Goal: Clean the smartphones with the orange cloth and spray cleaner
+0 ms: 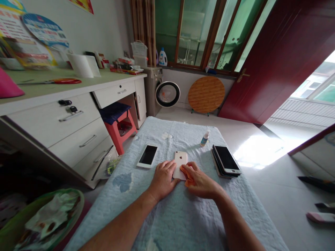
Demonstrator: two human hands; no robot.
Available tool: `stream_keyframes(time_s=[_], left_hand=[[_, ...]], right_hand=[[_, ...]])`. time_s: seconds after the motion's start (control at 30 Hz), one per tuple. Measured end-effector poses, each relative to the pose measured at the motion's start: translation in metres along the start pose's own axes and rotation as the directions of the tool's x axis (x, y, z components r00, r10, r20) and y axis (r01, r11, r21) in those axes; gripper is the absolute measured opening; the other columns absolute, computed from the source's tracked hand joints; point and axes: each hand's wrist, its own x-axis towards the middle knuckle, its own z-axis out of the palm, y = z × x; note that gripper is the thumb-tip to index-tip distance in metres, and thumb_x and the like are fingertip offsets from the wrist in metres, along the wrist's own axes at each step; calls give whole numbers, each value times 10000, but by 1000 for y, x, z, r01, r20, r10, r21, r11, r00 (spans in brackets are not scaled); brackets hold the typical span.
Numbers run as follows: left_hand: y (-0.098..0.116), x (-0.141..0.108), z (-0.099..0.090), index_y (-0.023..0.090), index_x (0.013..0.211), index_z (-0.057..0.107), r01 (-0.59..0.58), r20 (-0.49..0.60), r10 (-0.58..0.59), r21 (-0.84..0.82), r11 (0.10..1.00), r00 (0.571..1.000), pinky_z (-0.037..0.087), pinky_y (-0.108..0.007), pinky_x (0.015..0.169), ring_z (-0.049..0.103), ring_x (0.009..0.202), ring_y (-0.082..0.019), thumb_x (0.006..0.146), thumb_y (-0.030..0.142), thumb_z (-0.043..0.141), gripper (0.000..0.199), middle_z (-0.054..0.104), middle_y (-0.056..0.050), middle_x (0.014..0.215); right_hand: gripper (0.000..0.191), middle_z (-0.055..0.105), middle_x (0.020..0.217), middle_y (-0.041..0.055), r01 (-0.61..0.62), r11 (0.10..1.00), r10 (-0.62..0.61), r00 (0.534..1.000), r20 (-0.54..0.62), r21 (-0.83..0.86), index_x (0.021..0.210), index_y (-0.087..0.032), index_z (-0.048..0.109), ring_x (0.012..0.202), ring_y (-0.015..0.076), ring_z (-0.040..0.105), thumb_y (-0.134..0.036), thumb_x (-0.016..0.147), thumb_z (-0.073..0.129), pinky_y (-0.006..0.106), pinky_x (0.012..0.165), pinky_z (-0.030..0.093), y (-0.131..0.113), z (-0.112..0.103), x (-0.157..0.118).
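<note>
Gripping the phone [180, 161] edgewise suits its likely slippery, rigid body: your left hand [162, 178] holds it; rightward, your right hand [201, 183] pinches the orange cloth [190, 181].

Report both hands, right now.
Left hand: fingers closed on the edge of the pale phone, steadying it.
Right hand: holding the orange cloth against the phone's back.

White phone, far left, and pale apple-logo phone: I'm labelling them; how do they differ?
The rectangular white phone lies face up; the rectangular pale apple-logo phone, face down. The left hand touches the pale phone, not the white phone. Both lie on blue quilted cloth.
</note>
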Motion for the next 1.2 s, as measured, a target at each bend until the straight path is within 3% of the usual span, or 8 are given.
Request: stream_keyframes(time_s=[0.13, 0.37, 0.47, 0.7, 0.87, 0.93, 1.07, 1.2], left_hand=[[1, 0, -1, 191, 1246, 551, 0, -4, 0, 0, 1000, 1000, 320, -412, 1070, 434, 1267, -271, 789, 349, 634, 490, 524, -82, 1380], [1, 1, -2, 182, 1254, 550, -7, 0, 7, 4, 1000, 1000, 328, -428, 1064, 441, 1258, -282, 791, 405, 640, 521, 530, -87, 1372], [0, 1, -1, 182, 1245, 554, -13, -2, 13, 3, 1000, 1000, 329, -432, 1064, 441, 1259, -285, 801, 421, 627, 508, 532, -93, 1369], [-3, 0, 3, 186, 1276, 528, -34, -6, 34, 15, 999, 999, 327, -432, 1068, 434, 1264, -284, 795, 416, 634, 543, 521, -91, 1379], [-3, 0, 3, 175, 1280, 531, -32, -12, 33, 19, 999, 999, 329, -429, 1070, 439, 1255, -284, 786, 398, 653, 555, 525, -88, 1376], [-3, 0, 3, 175, 1276, 536, -31, -13, 31, 12, 999, 999, 327, -427, 1071, 440, 1255, -283, 791, 414, 649, 552, 529, -89, 1373], [-2, 0, 3, 196, 1273, 542, -17, -5, 17, -6, 1000, 1000, 327, -428, 1071, 443, 1257, -282, 806, 447, 627, 538, 531, -85, 1373], [-3, 0, 2, 205, 1276, 538, -16, 0, 16, -5, 1000, 1000, 320, -435, 1074, 432, 1269, -285, 791, 425, 644, 543, 529, -78, 1376]], right_hand=[[523, 446, 1136, 72, 37, 999, -38, 998, -43, -13, 1189, -210, 505, 985, 166, 516, -42, 694, 510, 290, 907, 422, 9, 5, 1], [184, 530, 964, 48, 9, 1000, -12, 972, -236, -15, 966, -189, 634, 843, 141, 561, -131, 831, 524, 252, 785, 436, 18, 17, 12], [152, 544, 899, 41, 6, 1000, -6, 955, -296, 1, 896, -181, 666, 792, 133, 567, -173, 868, 517, 240, 738, 434, 18, 19, 18], [163, 558, 892, 44, -10, 999, 29, 879, -475, 43, 880, -175, 688, 808, 141, 573, -181, 857, 526, 241, 745, 441, 25, 20, 32], [199, 532, 885, 40, -45, 999, 33, 903, -429, -17, 869, -180, 671, 769, 132, 555, -218, 888, 477, 245, 727, 445, 23, 22, 31], [157, 523, 941, 51, -49, 998, 27, 924, -382, -46, 926, -173, 651, 794, 140, 551, -254, 860, 533, 263, 768, 456, 19, 22, 25], [274, 500, 1051, 75, -17, 997, -7, 955, -296, -78, 1039, -173, 599, 893, 169, 544, -233, 773, 631, 308, 868, 454, 13, 21, 15], [188, 507, 1035, 64, -24, 998, 6, 952, -305, -53, 1010, -186, 619, 849, 148, 554, -191, 833, 554, 292, 836, 455, 20, 21, 17]])
